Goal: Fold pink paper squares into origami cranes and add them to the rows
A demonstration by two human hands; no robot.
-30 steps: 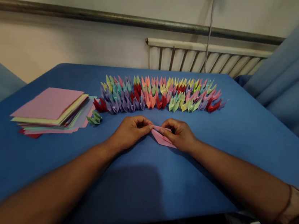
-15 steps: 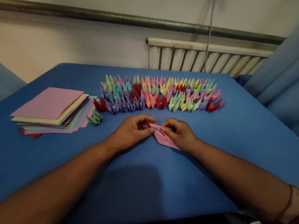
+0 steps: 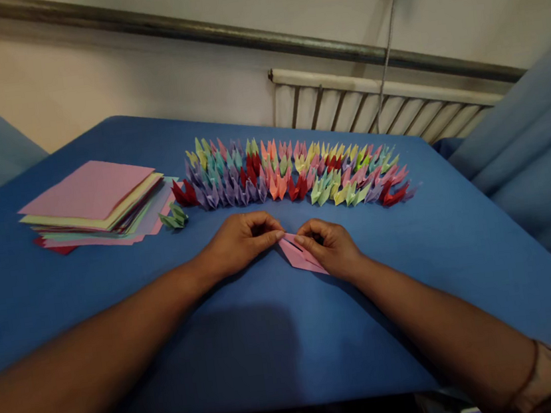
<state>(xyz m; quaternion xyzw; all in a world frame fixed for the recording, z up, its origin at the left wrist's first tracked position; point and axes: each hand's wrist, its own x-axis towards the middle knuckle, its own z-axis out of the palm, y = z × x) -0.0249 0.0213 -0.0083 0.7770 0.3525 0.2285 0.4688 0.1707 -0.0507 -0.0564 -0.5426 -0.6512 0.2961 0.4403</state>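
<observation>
A partly folded piece of pink origami paper (image 3: 298,257) is held between both hands, just above the blue table or resting on it; I cannot tell which. My left hand (image 3: 246,242) pinches its upper left tip between thumb and fingers. On the other side my right hand (image 3: 331,246) is closed on its right part, the thumb lying on top beside a dark slit between the folds. The lower right corner of the paper is partly covered by the right hand.
Beyond the hands, rows of colourful folded paper cranes (image 3: 277,183) stand on the blue table (image 3: 215,368). One green crane (image 3: 173,216) sits apart at their left. A stack of coloured paper sheets (image 3: 90,189) lies farther left. Behind the table are a radiator (image 3: 342,98) and curtains (image 3: 540,154).
The left fingers have closed down onto the paper's upper left tip, which showed more before. The paper has shifted slightly in the hands; the right hand has hardly moved.
</observation>
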